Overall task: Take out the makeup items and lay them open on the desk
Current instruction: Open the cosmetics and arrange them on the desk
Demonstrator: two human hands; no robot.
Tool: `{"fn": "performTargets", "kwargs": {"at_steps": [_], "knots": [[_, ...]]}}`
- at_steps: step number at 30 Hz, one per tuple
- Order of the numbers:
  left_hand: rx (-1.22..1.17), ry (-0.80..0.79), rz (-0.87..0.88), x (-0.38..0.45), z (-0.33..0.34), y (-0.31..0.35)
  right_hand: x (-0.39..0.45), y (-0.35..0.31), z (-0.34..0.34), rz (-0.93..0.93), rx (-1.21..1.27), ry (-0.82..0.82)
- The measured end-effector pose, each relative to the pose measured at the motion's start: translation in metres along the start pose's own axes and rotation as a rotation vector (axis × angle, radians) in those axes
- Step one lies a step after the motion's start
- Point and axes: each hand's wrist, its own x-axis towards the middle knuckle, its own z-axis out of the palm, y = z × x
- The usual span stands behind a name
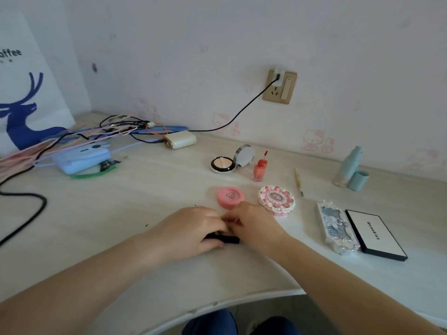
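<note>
Both hands meet over a small black makeup item (223,238) lying near the desk (145,189) front edge. Left hand (191,229) fingers curl closed on it; right hand (254,224) fingers pinch its upper part.

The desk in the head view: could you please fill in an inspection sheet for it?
Surface: pale desk, curved front edge.
Job's things: cushion compact open; lip gloss open; teal bottle beside its cap; pink compact, decorated round case, two palettes closed.
Clutter: power bank, blue device, paper bag.
Grippers: left hand and right hand together on a small black item.
Cables: tangle at back left; black lead to the wall socket.
Surroundings: wall with cartoon-cat stickers.
</note>
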Motion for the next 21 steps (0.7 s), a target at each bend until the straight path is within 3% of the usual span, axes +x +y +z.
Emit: {"fn": "performTargets", "kwargs": {"at_steps": [9,21], "knots": [[-0.118,0.073,-0.12,-0.026,0.0,-0.018,-0.013,0.016,0.001,0.046,0.015,0.094],[-0.134,0.075,-0.095,-0.016,0.005,-0.01,-0.018,0.023,0.005,0.071,0.073,0.134]]}}
